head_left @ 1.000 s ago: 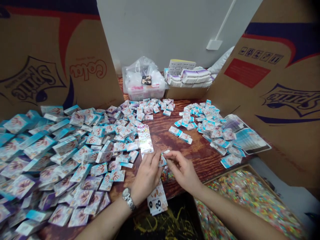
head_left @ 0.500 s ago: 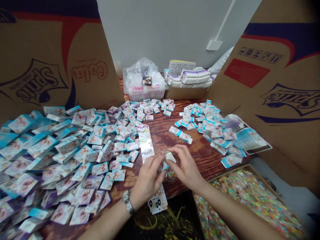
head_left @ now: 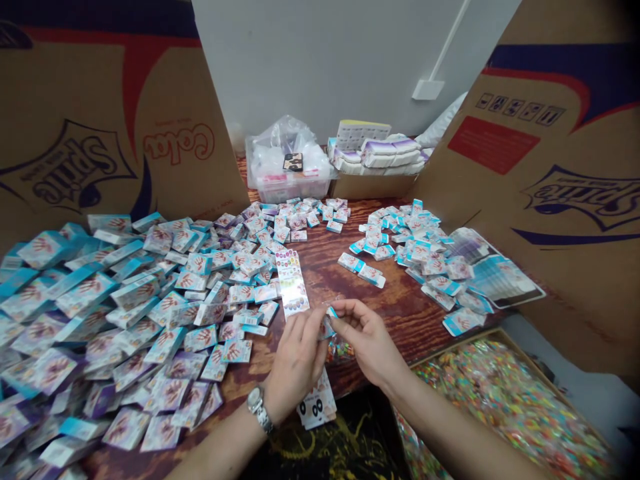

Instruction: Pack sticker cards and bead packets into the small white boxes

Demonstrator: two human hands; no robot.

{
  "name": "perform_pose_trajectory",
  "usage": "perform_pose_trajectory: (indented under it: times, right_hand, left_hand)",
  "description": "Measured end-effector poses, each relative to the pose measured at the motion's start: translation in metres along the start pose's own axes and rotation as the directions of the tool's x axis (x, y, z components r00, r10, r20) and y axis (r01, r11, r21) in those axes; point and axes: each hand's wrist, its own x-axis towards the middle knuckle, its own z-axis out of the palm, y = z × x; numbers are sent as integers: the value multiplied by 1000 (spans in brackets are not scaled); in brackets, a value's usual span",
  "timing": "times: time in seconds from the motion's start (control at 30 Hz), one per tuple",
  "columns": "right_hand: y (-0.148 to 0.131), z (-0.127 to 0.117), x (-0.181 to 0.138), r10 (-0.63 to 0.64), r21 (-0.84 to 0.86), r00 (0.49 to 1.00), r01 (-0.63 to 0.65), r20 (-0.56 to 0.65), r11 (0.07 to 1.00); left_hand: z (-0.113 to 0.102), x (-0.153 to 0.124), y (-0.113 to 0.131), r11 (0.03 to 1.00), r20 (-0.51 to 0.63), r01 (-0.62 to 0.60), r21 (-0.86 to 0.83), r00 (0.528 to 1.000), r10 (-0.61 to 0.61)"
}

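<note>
Between my two hands is a small blue-and-white printed box (head_left: 327,327). My left hand (head_left: 299,350), with a silver watch at the wrist, is closed round its left side. The fingers of my right hand (head_left: 367,339) pinch the box's upper right end, where a blue flap shows. Much of the box is hidden by the fingers. Beneath the hands lies a clear packet of colourful pieces (head_left: 341,349). A sticker sheet (head_left: 293,280) lies just beyond my left hand, and printed cards (head_left: 318,405) stick out at the table edge below it.
A big heap of closed small boxes (head_left: 165,307) covers the left side. Flat or part-open boxes (head_left: 420,247) lie to the right. A carton of colourful packets (head_left: 505,400) stands at lower right. Large cardboard boxes (head_left: 575,153) wall both sides; a plastic tub (head_left: 290,190) sits behind.
The white piece between my hands is no longer visible, and a blue flap shows at the box's end. My right fingers have drawn closer together over that end.
</note>
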Motion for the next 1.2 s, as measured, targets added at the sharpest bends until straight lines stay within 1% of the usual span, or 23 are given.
perform_pose_trajectory:
  times: [0.03, 0.1, 0.2, 0.27, 0.33, 0.4, 0.5, 0.6, 0.73, 0.9, 1.07, 1.2]
  right_hand:
    - [0, 0, 1, -15, -41, 1000, 16, 5, 999]
    - [-1, -1, 1, -79, -176, 997, 81, 19, 981]
    - [-6, -1, -3, -189, -388, 981, 193, 48, 901]
    - [-7, 1, -7, -238, -457, 969, 241, 64, 856]
    - [-6, 3, -9, -271, -471, 960, 271, 70, 839]
    - [-2, 5, -10, -276, -433, 960, 267, 44, 861]
    - [4, 6, -7, -209, -330, 978, 195, -8, 924]
    - [5, 6, -4, -169, -302, 986, 157, -13, 940]
    - [0, 6, -4, -228, -357, 974, 217, 13, 908]
    - [-3, 7, -4, -240, -359, 970, 234, 29, 903]
    - [-3, 8, -8, -306, -447, 948, 314, 91, 838]
    - [8, 14, -20, -361, -478, 932, 338, 46, 811]
  left_hand:
    - [1, 0, 0, 1000, -9, 3, 12, 1000, -3]
    - [2, -1, -1, 999, -32, -4, 41, 999, 5]
    - [5, -2, -2, 995, -57, -20, 101, 998, 26]
    - [8, -3, -2, 988, -76, -20, 150, 997, 31]
    - [12, -4, -3, 978, -92, -21, 206, 995, 40]
    - [15, -6, -4, 967, -103, -25, 253, 993, 52]
    - [19, -10, -6, 960, -124, -42, 279, 989, 79]
    - [19, -11, -7, 965, -156, -63, 253, 982, 105]
    - [18, -9, -6, 968, -187, -76, 239, 975, 123]
    - [18, -9, -8, 971, -211, -67, 230, 971, 117]
    - [18, -9, -11, 964, -165, -68, 258, 980, 113]
    - [18, -7, -9, 972, -137, -17, 234, 989, 50]
